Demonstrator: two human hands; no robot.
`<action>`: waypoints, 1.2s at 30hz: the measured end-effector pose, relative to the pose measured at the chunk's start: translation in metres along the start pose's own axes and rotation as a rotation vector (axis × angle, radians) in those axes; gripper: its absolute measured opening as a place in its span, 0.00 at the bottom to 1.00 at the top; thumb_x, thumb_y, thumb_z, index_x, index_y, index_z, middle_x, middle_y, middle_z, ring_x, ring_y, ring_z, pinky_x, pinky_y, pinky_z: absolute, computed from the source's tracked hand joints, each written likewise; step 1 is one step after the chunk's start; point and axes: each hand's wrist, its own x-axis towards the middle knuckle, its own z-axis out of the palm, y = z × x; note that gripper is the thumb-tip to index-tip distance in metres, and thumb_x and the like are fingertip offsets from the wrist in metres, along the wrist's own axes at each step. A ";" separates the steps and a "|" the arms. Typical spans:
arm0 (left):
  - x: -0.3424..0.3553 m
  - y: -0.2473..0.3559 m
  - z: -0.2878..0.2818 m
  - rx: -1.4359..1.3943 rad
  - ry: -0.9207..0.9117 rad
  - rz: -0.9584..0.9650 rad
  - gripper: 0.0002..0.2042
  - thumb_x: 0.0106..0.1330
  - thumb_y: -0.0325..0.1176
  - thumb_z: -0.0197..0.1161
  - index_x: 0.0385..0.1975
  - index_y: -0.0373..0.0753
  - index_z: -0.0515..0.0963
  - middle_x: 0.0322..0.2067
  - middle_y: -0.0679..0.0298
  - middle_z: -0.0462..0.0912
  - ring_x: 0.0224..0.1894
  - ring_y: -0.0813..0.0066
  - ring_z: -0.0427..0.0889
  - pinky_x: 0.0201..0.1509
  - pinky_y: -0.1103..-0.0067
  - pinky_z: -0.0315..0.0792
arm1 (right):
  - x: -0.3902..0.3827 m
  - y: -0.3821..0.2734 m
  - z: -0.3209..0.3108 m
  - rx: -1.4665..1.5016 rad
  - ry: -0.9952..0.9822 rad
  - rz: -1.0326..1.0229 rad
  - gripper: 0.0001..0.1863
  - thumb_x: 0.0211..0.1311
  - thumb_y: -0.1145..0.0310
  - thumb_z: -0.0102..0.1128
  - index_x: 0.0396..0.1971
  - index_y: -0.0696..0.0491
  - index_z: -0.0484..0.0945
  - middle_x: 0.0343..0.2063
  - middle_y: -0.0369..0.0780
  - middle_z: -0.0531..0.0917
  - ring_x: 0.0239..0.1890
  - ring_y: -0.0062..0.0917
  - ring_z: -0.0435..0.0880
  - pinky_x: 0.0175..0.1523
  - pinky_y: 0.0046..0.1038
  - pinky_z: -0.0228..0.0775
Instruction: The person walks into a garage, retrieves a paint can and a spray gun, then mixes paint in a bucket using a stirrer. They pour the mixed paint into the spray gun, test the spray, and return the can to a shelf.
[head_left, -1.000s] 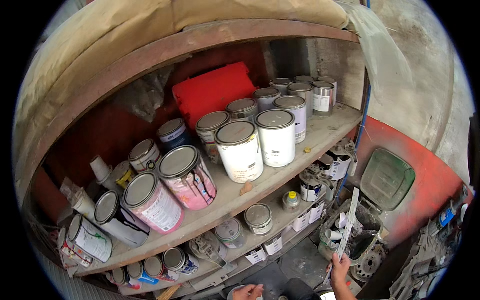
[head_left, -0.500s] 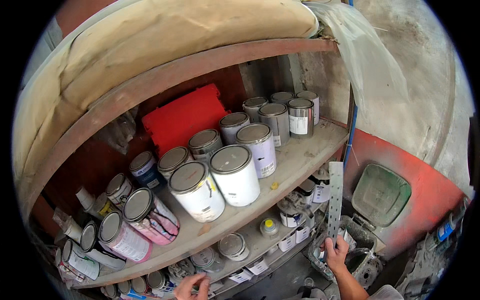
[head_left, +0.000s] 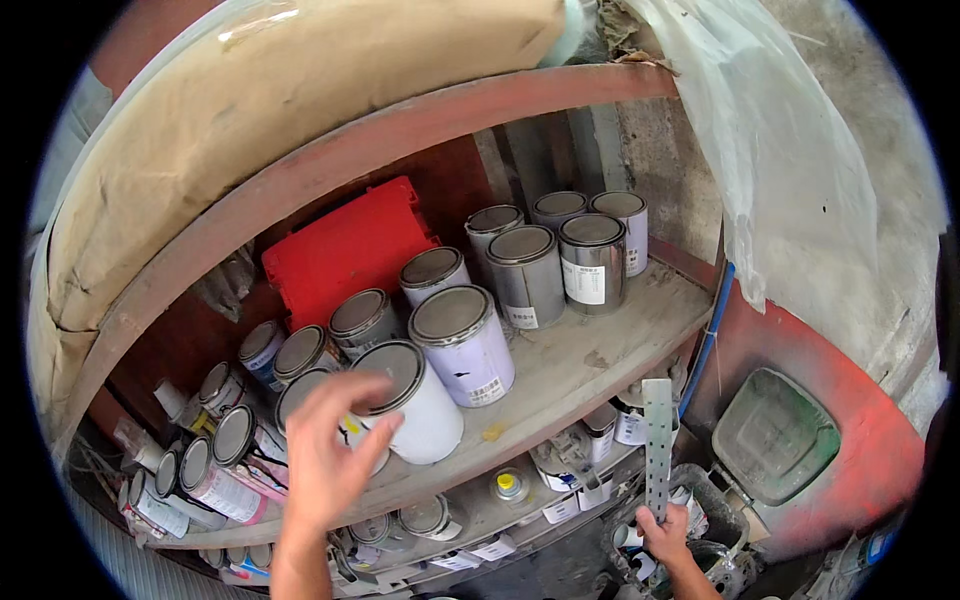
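My left hand is raised in front of the upper shelf, fingers curved and apart, nothing held. It overlaps the white paint can and partly hides another white can behind it; whether it touches either, I cannot tell. Just right of these stands a lilac-white paint can with a grey metal lid. Lower right, my right hand grips the bottom end of a long, flat grey strip with rows of holes, held upright.
More lidded cans line the upper shelf, including a silver can. A red plastic panel leans behind them. Below, a lower shelf carries a yellow-capped bottle. Clear plastic sheeting hangs at right, above a cluttered bin.
My left hand has risen from the bottom edge up to the white cans. My right hand, still holding the strip, sits slightly lower in view. The view has shifted.
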 end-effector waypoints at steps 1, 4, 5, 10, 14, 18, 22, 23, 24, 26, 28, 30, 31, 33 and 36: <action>0.018 0.001 0.002 -0.015 -0.050 -0.052 0.17 0.51 0.27 0.70 0.42 0.33 0.79 0.41 0.54 0.83 0.39 0.63 0.82 0.44 0.74 0.75 | 0.004 0.003 -0.001 0.009 -0.020 -0.019 0.18 0.60 0.64 0.65 0.14 0.57 0.74 0.08 0.34 0.74 0.12 0.18 0.73 0.20 0.25 0.62; 0.064 0.002 0.019 0.114 -0.149 -0.024 0.24 0.52 0.35 0.71 0.49 0.33 0.77 0.46 0.51 0.82 0.47 0.57 0.82 0.51 0.70 0.74 | 0.017 0.004 -0.010 0.038 -0.098 -0.010 0.19 0.61 0.63 0.64 0.14 0.57 0.74 0.09 0.34 0.75 0.13 0.18 0.74 0.20 0.25 0.63; 0.076 0.002 0.021 0.177 -0.200 -0.044 0.27 0.51 0.38 0.72 0.51 0.33 0.75 0.47 0.50 0.81 0.49 0.56 0.81 0.53 0.69 0.73 | 0.020 -0.001 -0.011 0.042 -0.109 0.007 0.19 0.62 0.62 0.63 0.14 0.56 0.75 0.09 0.33 0.75 0.13 0.18 0.74 0.21 0.24 0.64; 0.112 -0.004 0.043 0.310 -0.459 -0.208 0.41 0.47 0.50 0.74 0.59 0.32 0.69 0.51 0.43 0.78 0.54 0.51 0.78 0.60 0.67 0.69 | 0.027 0.006 -0.013 0.161 -0.112 0.056 0.21 0.64 0.60 0.62 0.14 0.56 0.75 0.11 0.34 0.77 0.14 0.17 0.75 0.22 0.24 0.65; 0.120 -0.019 0.061 0.312 -0.517 -0.223 0.47 0.45 0.53 0.74 0.63 0.31 0.64 0.56 0.41 0.73 0.59 0.52 0.75 0.63 0.69 0.67 | 0.031 0.004 -0.018 0.201 -0.151 0.123 0.22 0.65 0.60 0.60 0.14 0.57 0.75 0.12 0.34 0.77 0.15 0.17 0.76 0.22 0.24 0.65; 0.123 -0.021 0.070 0.337 -0.518 -0.290 0.50 0.44 0.56 0.74 0.64 0.31 0.62 0.57 0.41 0.73 0.60 0.52 0.74 0.64 0.70 0.66 | 0.030 0.024 -0.023 0.203 -0.177 0.123 0.21 0.66 0.61 0.59 0.14 0.57 0.75 0.11 0.34 0.77 0.15 0.17 0.75 0.22 0.23 0.65; 0.130 -0.010 0.072 0.411 -0.555 -0.376 0.53 0.42 0.60 0.73 0.65 0.31 0.61 0.57 0.40 0.72 0.61 0.51 0.72 0.64 0.70 0.66 | 0.036 0.019 -0.033 0.149 -0.152 0.102 0.20 0.66 0.63 0.59 0.15 0.58 0.75 0.12 0.35 0.77 0.15 0.17 0.75 0.22 0.24 0.66; 0.133 -0.006 0.073 0.434 -0.570 -0.380 0.53 0.42 0.61 0.72 0.65 0.31 0.61 0.57 0.40 0.72 0.61 0.50 0.72 0.64 0.69 0.65 | 0.037 0.018 -0.036 0.155 -0.139 0.112 0.20 0.65 0.62 0.60 0.15 0.58 0.76 0.12 0.34 0.77 0.15 0.17 0.75 0.23 0.23 0.66; 0.138 -0.003 0.073 0.417 -0.556 -0.318 0.52 0.42 0.61 0.72 0.64 0.31 0.62 0.58 0.40 0.71 0.61 0.50 0.71 0.64 0.68 0.66 | 0.039 0.017 -0.040 0.160 -0.124 0.123 0.21 0.65 0.61 0.60 0.15 0.57 0.76 0.12 0.34 0.77 0.15 0.17 0.75 0.23 0.23 0.66; 0.152 0.003 0.070 0.390 -0.528 -0.190 0.51 0.43 0.61 0.72 0.63 0.31 0.63 0.59 0.40 0.70 0.62 0.49 0.70 0.64 0.66 0.66 | 0.040 0.013 -0.047 0.184 -0.139 0.137 0.21 0.66 0.62 0.59 0.15 0.58 0.76 0.12 0.35 0.78 0.16 0.18 0.76 0.23 0.23 0.66; 0.178 0.003 0.082 0.372 -0.523 0.004 0.49 0.44 0.56 0.74 0.63 0.31 0.64 0.59 0.42 0.70 0.63 0.50 0.69 0.66 0.67 0.64 | 0.041 0.013 -0.053 0.167 -0.124 0.132 0.21 0.66 0.61 0.59 0.16 0.59 0.76 0.13 0.35 0.77 0.16 0.19 0.77 0.23 0.24 0.67; 0.199 -0.010 0.094 0.333 -0.478 0.172 0.48 0.44 0.53 0.75 0.63 0.31 0.64 0.60 0.43 0.69 0.64 0.50 0.68 0.67 0.67 0.63 | 0.039 0.005 -0.051 0.169 -0.141 0.108 0.21 0.67 0.61 0.58 0.17 0.59 0.77 0.13 0.35 0.78 0.16 0.19 0.77 0.24 0.23 0.68; 0.212 -0.011 0.110 0.290 -0.517 0.205 0.49 0.44 0.51 0.75 0.64 0.30 0.61 0.60 0.42 0.68 0.64 0.51 0.67 0.68 0.68 0.60 | 0.038 0.001 -0.053 0.156 -0.125 0.111 0.21 0.67 0.61 0.58 0.17 0.59 0.77 0.14 0.35 0.78 0.16 0.19 0.77 0.24 0.23 0.68; 0.236 -0.015 0.147 0.194 -0.587 0.275 0.50 0.44 0.50 0.75 0.65 0.29 0.58 0.61 0.42 0.67 0.65 0.52 0.66 0.69 0.69 0.60 | 0.035 0.004 -0.058 0.192 -0.101 0.120 0.20 0.67 0.62 0.57 0.18 0.59 0.75 0.14 0.36 0.77 0.15 0.20 0.76 0.23 0.23 0.67; 0.261 0.020 0.180 0.079 -0.748 0.204 0.53 0.43 0.49 0.75 0.68 0.29 0.54 0.63 0.42 0.64 0.66 0.53 0.65 0.69 0.71 0.59 | 0.025 0.020 -0.063 0.180 -0.097 0.351 0.12 0.67 0.62 0.59 0.25 0.51 0.76 0.16 0.30 0.73 0.17 0.15 0.71 0.21 0.22 0.62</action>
